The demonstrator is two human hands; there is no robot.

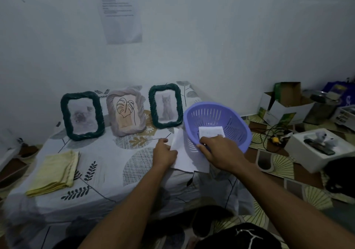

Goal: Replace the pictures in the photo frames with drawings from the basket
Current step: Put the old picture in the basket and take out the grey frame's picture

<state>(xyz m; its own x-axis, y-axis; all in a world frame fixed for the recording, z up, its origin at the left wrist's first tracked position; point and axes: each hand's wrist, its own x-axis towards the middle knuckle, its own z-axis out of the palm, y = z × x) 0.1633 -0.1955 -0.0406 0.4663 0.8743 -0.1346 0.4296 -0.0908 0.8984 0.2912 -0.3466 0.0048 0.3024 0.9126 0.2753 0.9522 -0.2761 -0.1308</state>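
Basket [211, 114] rim apparently gripped by right hand [221, 150].

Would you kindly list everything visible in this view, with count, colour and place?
left photo frame: 1, dark green, back left, blurry animal picture
middle photo frame: 1, pale pink, leaf drawing
right photo frame: 1, dark green, cat picture
basket: 1, purple, right of the frames, tilted
folded papers: white, inside the basket, count unclear
loose sheets: white, lying by the basket
cloth: 1, yellow, folded, front left
cover: 1, white, leaf pattern, under everything
wall notice: 1, white, on the wall
boxes: several, white and green, floor at right
left hand: holds the loose sheets' edge
right hand: grips the basket's near rim
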